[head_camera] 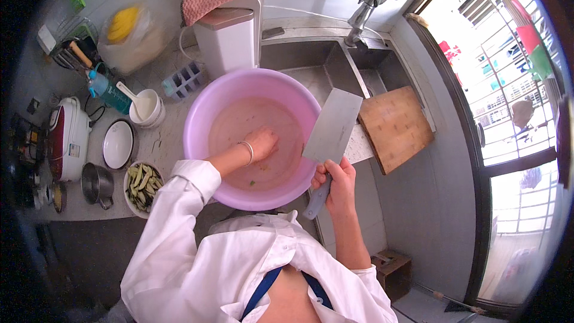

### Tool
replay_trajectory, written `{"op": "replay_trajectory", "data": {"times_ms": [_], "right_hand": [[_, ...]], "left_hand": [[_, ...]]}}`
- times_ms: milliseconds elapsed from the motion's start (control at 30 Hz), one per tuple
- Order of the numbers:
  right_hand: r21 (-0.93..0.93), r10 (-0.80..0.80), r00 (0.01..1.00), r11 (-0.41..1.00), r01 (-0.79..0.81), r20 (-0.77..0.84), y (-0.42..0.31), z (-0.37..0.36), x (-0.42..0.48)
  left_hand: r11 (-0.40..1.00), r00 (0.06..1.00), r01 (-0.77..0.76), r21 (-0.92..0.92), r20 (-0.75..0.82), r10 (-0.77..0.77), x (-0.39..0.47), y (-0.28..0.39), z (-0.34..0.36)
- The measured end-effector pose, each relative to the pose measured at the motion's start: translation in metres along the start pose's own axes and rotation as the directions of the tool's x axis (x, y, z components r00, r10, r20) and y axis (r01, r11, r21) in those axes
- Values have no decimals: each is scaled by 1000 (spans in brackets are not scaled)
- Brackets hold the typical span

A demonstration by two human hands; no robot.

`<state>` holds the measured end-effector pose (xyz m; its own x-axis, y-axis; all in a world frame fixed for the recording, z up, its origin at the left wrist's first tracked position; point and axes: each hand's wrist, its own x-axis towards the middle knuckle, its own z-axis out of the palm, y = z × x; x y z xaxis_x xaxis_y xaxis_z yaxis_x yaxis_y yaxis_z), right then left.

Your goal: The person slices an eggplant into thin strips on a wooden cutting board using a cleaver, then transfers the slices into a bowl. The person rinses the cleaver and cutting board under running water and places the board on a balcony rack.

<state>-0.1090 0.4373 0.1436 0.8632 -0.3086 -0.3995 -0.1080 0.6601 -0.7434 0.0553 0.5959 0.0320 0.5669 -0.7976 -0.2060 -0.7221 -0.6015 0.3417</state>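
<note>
A large pink-purple plastic basin (198,121) stands in front of me, with cloudy water (237,114) in its bottom and small bits afloat. My left hand (262,142), a bangle at its wrist, reaches down into the basin with fingers curled. Whether those fingers hold anything is hidden. Over the basin's right rim, my right hand (339,181) grips a Chinese cleaver (334,126) by its grey handle, blade pointing up and away. A thick wooden cutting board (397,128) lies right of the blade, beside the sink.
Behind the basin are a white appliance (226,42) and a double steel sink (309,51) with a cloth-topped faucet (358,20). Leftward stand a bowl of eggplant strips (143,185), a steel cup (95,185), stacked bowls (150,114) and a rice cooker (74,139).
</note>
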Motion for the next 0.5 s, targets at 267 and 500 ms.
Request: {"op": "replay_trajectory", "data": {"times_ms": [267, 500], "right_hand": [[-85, -35, 999, 996, 33, -20, 8, 16, 10], [-374, -198, 980, 908, 187, 9, 61, 20, 39]], "left_hand": [[892, 924, 160, -423, -255, -286, 1, -8, 7], [924, 719, -159, -348, -682, -134, -23, 60, -17]]}}
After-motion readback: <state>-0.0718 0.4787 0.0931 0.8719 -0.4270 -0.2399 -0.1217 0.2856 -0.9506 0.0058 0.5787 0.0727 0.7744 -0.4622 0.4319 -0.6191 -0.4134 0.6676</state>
